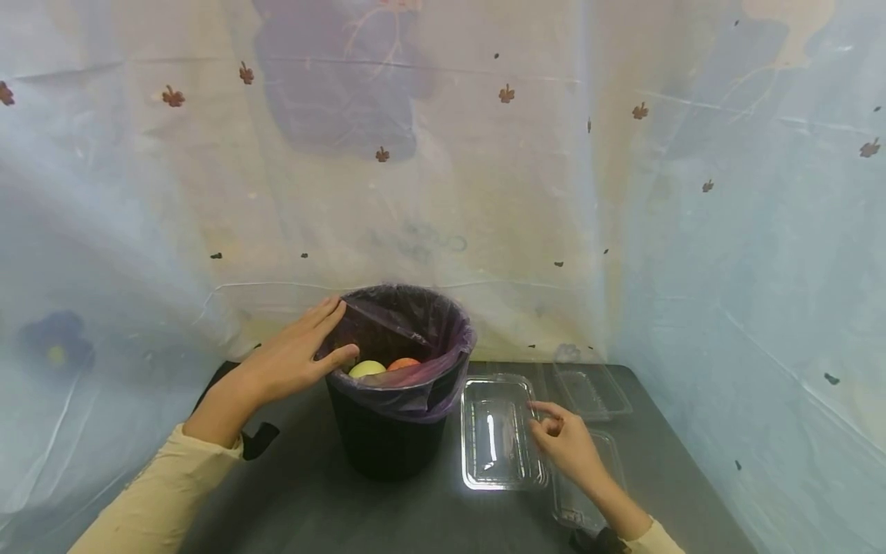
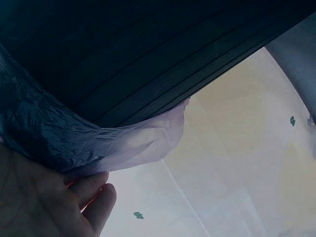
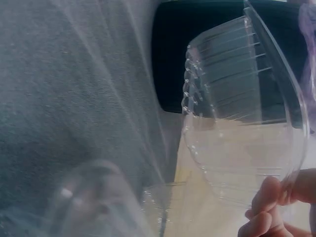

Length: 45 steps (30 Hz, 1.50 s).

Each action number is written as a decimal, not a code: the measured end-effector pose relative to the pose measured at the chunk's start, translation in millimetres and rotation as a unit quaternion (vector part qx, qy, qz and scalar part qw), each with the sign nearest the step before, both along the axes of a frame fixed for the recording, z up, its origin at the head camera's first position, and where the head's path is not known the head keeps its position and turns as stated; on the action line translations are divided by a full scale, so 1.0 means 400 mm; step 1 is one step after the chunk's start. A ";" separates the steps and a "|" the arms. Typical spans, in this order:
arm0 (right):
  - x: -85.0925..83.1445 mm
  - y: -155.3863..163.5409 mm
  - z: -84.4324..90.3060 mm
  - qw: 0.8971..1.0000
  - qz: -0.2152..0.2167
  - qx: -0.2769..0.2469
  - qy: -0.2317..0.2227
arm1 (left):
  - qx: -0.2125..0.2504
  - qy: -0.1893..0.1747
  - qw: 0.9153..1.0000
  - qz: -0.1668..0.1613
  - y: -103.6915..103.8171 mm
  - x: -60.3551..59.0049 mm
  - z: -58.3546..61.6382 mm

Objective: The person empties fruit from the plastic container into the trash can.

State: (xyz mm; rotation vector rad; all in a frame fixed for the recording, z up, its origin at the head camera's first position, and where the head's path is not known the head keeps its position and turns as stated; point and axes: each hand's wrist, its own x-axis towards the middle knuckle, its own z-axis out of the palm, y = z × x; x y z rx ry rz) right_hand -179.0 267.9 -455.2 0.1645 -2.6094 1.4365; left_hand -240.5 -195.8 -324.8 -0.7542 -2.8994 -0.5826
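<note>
The left hand (image 1: 294, 358) rests open-fingered on the lined bin's rim (image 1: 398, 338). Beside it, the right hand (image 1: 564, 438) pinches a clear plastic container (image 1: 494, 435) by its edge on the tabletop (image 1: 311, 492).

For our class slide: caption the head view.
Left hand rests on lined black bin; right hand pinches clear tray.

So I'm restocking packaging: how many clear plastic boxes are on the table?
3. One beside the bin, pinched by the right hand; one behind it; one partly hidden under that hand.
</note>
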 end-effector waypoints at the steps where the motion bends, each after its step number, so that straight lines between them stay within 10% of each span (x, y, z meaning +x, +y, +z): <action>1: 0.001 0.000 -0.005 1.000 0.001 0.004 -0.006 | 0.000 0.000 1.000 0.000 0.000 0.000 0.000; 21: 0.028 -0.018 -0.051 0.991 0.008 0.129 -0.042 | -0.005 0.010 1.000 0.000 -0.002 0.001 0.001; 45: 0.033 0.046 -0.006 0.966 -0.035 0.253 0.047 | 0.028 0.054 0.998 0.016 -0.083 0.037 -0.040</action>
